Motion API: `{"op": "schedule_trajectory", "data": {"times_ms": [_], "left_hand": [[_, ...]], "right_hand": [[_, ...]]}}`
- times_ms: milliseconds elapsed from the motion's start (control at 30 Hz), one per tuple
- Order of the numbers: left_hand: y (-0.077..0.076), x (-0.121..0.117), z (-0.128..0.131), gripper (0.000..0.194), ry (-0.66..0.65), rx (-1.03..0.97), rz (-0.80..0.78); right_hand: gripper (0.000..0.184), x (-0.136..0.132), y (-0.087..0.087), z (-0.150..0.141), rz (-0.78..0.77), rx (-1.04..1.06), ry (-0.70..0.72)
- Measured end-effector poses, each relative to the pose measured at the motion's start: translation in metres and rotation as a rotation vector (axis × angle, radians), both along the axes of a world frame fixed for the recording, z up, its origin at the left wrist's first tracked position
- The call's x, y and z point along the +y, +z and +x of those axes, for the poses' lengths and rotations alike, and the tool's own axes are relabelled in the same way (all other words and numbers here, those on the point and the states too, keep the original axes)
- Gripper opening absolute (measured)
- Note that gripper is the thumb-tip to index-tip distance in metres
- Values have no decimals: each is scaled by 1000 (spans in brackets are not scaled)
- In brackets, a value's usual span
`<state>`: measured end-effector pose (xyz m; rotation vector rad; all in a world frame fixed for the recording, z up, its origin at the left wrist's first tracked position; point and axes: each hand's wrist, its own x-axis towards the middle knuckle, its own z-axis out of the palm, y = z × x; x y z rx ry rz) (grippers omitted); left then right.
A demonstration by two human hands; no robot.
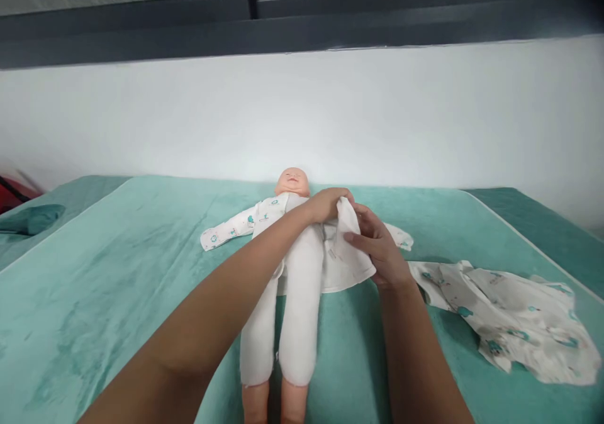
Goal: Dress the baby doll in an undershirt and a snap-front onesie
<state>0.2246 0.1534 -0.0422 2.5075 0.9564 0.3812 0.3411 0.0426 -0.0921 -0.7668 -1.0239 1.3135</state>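
A baby doll [292, 181] lies on its back, its head toward the wall, wearing a white baby shirt [270, 213] with small teal prints. One sleeve stretches out to the left; the other cuff shows beyond my right hand. The shirt's right front panel is folded open, plain inner side up. My left hand [330, 205] reaches across the doll's chest and grips the panel's upper part, its fingertips partly hidden by cloth. With thumb and fingers, my right hand [381, 251] pinches the same panel at its outer side. White wrapping [302, 311] covers the doll's legs; its lower shins are bare.
Crumpled printed baby clothing [514, 317] lies at the right. A teal cover [141, 298] spreads under everything, up to a white wall [302, 116] below a dark window frame [302, 34]. Something red [16, 194] stands at the far left edge.
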Motion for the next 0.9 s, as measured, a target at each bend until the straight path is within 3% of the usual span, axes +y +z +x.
{"op": "schedule_trajectory", "data": {"times_ms": [67, 267, 400, 467, 567, 700, 800, 900], "left_hand": [[6, 3, -12, 23, -3, -117, 2], [20, 7, -57, 23, 252, -218, 173], [12, -7, -82, 20, 412, -176, 328], [4, -23, -94, 24, 478, -160, 404], [-11, -60, -108, 26, 482, -237, 451], [-33, -125, -115, 18, 387, -343, 348], [-44, -172, -115, 21, 389, -401, 278], [-54, -220, -120, 25, 396, -490, 203]], "right_hand": [[58, -1, -2, -3, 34, -22, 61], [62, -5, -1, -6, 102, -152, 252], [53, -8, -1, -7, 120, -258, 473], [46, -8, -1, -9, 112, -272, 510], [30, -6, -4, -13, 85, -188, 282], [17, 1, -9, -25, 70, -77, -94], [25, 3, -13, -38, 123, -264, -232], [33, 0, -19, -53, 255, -552, -214]]}}
